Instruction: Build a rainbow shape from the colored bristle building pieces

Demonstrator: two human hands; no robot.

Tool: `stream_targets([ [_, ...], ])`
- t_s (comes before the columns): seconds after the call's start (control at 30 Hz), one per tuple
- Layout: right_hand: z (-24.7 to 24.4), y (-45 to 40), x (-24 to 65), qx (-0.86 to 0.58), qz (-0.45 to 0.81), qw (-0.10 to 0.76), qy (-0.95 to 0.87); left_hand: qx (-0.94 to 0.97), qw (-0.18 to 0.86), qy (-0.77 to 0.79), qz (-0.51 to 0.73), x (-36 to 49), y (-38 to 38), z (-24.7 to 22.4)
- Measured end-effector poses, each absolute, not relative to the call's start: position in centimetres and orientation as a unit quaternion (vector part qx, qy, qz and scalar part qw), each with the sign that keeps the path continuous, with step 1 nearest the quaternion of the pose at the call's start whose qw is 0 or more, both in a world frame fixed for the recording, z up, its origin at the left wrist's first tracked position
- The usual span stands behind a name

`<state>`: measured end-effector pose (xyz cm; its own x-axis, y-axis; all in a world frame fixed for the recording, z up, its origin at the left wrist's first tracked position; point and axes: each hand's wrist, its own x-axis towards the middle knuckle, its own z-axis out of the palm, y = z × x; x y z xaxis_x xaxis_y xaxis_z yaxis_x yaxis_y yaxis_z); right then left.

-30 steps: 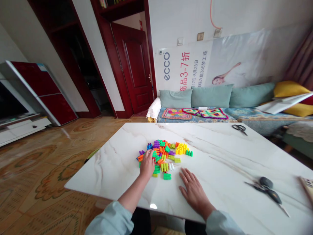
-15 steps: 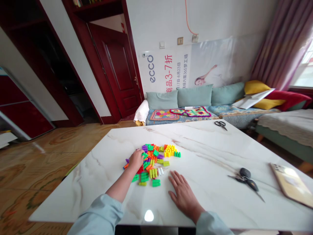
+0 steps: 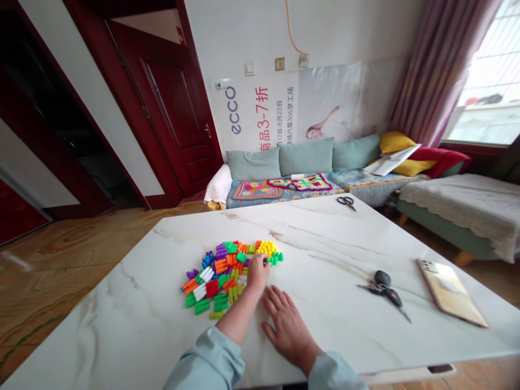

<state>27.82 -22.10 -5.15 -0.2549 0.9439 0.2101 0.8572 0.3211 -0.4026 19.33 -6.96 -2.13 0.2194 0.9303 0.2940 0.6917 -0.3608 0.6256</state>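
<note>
Many small peg-like pieces in green, orange, red, purple, blue, white and yellow lie grouped on the white marbled table (image 3: 325,303). My left hand (image 3: 257,272) reaches over their right part, its fingers pinched on a green piece (image 3: 268,260) beside the standing green pieces (image 3: 278,257). Just behind these is the cluster of yellow pieces (image 3: 266,248). My right hand (image 3: 286,326) rests flat on the table with fingers spread, holding nothing, close to my left wrist. Some pieces are hidden under my left hand and forearm.
Keys with black fobs (image 3: 383,287) and a gold phone (image 3: 452,292) lie on the table to the right. Black-handled scissors (image 3: 346,202) are near its far edge. Beyond stands a sofa (image 3: 357,184) with cushions.
My left hand has moved right, from the left-middle of the pieces to the green ones near the yellow cluster. The camera view has turned right. My right hand stays flat.
</note>
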Motion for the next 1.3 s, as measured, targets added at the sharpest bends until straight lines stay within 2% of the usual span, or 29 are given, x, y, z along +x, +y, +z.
stream_targets([
  [0.37, -4.3, -22.3, 27.8, -0.573, 0.125, 0.212, -0.782, 0.754, 0.163, 0.538, 0.339, 20.1, -7.3, -2.9],
  [0.7, -4.3, -22.3, 27.7, -0.575, 0.109, 0.22, -0.781, 0.853, 0.161, 0.409, 0.283, 19.4, -9.9, -2.6],
  [1.3, -4.6, -22.3, 27.6, -0.583, 0.095, 0.212, -0.779, 0.87, 0.164, 0.368, 0.283, 20.4, -8.7, -4.1],
])
